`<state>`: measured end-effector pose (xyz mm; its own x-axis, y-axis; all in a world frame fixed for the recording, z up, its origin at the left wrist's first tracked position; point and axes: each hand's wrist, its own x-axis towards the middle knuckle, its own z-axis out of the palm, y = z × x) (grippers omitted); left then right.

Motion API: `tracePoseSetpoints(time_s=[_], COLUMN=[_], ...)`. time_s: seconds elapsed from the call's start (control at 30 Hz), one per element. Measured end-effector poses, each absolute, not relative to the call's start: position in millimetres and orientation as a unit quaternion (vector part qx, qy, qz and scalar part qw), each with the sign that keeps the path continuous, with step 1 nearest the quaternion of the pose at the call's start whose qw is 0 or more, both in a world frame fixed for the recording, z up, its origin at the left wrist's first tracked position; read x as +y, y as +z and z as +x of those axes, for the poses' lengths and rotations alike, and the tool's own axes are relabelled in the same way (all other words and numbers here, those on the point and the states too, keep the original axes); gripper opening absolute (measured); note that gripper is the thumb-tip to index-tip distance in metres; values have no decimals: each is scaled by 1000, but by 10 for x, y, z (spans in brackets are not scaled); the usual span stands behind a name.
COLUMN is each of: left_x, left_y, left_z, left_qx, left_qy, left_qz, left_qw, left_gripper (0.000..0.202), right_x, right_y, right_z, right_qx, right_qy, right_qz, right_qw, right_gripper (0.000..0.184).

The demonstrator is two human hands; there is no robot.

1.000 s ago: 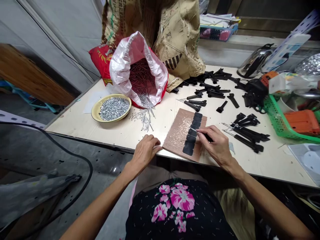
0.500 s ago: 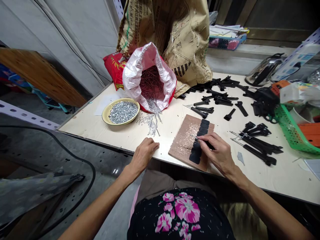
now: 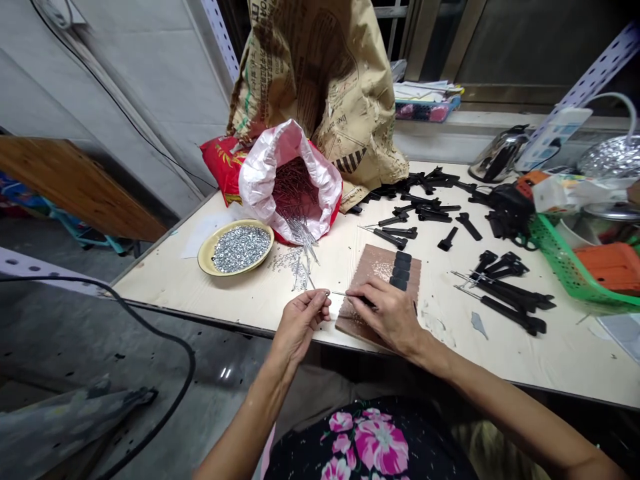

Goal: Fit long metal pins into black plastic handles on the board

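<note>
Steel pin (image 3: 345, 295) is up just off the board, near the front edge of the surface (image 3: 160, 283) and a bit left of middle, running sideways from under my right hand (image 3: 385, 317). Those right fingers (image 3: 373, 297) are clenched around it, with a black handle piece (image 3: 367, 302) mostly hidden underneath. The pin's tip points at my left hand (image 3: 300, 327), and the left fingers (image 3: 320, 300) are pinched together right beside it. If they've got something tiny in there, I can't make it out.

The brown board (image 3: 377, 263) sits right at that front edge, with a column of black pads (image 3: 400, 270) on it and pale specks scattered across it. Loose pins (image 3: 300, 277) lie just left of the board, near a yellow plate (image 3: 206, 257) heaped with silver washers (image 3: 241, 249). Behind those, a white-and-red sack (image 3: 260, 177) is packed with more pins (image 3: 293, 190), slumped against a torn paper sack (image 3: 320, 80).

Off to the right are scattered black handles (image 3: 505, 297), some with pins in them, and a green basket (image 3: 555, 263) hangs around the right edge.
</note>
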<state>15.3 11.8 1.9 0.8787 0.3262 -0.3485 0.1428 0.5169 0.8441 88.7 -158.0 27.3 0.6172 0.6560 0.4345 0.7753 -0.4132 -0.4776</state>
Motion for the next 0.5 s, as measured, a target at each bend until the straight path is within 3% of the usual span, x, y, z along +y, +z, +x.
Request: tracePoseSetpoints(time_s=[0.5], left_x=[-66], left_y=[77], left_z=[268], left_qx=[230], left_qy=[74], left_qz=[487], left_qw=[839], left_gripper=[28], right_x=[-1613], right_y=[268], right_z=[898], right_qx=[-443], right_qy=[-171], right_qz=[-855], right_qw=[209], right_gripper=[21])
